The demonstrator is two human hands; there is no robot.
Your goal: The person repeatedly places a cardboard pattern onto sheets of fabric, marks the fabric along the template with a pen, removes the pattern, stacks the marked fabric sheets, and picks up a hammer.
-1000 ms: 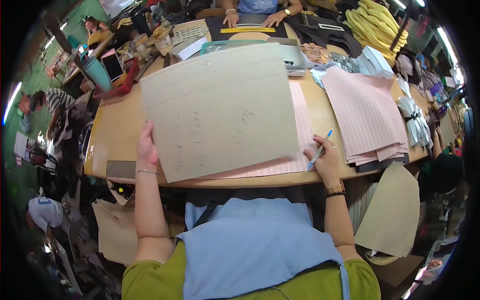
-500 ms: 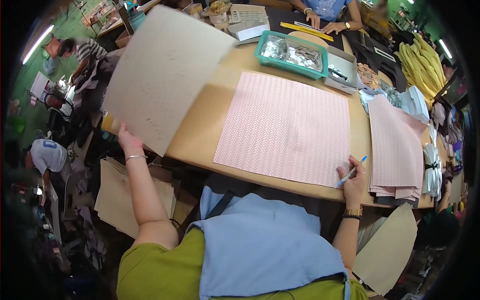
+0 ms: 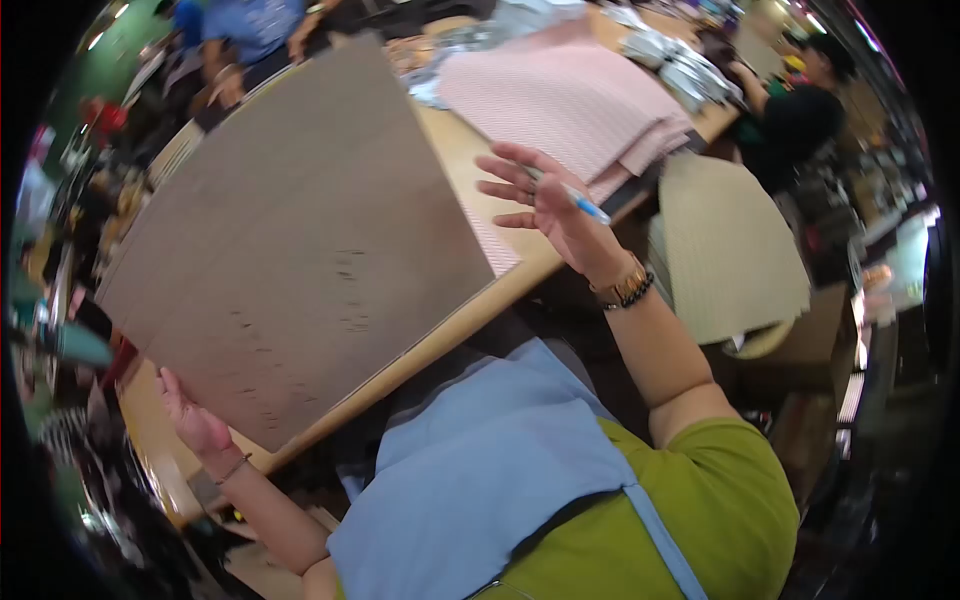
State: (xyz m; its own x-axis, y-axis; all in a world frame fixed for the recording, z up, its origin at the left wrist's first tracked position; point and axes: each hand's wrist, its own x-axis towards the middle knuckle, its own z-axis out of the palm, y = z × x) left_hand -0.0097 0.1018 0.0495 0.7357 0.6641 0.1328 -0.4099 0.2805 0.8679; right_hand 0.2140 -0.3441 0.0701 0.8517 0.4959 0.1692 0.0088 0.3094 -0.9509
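Note:
A large grey-brown board [image 3: 300, 230] with rows of small dark marks lies over the table's near part. At its lower left corner is my left hand [image 3: 195, 415], with fingers partly behind the board's edge, holding it. My right hand [image 3: 555, 205] is raised right of the board, fingers spread, with a blue-tipped pen [image 3: 585, 205] held against the palm. Beneath the board, a strip of pink patterned sheet [image 3: 490, 245] shows at its right edge; the rest of that sheet is hidden.
A stack of pink patterned sheets [image 3: 560, 90] lies on the table [image 3: 455, 150] at the back right. Right of the table stands a bundle of beige sheets [image 3: 730, 250]. A person in blue [image 3: 255, 30] is across the table, another person [image 3: 805, 110] at the right.
The board has come back from the left over the pink sheet. My right hand has lifted off the pink sheet and spread its fingers. The view has turned right.

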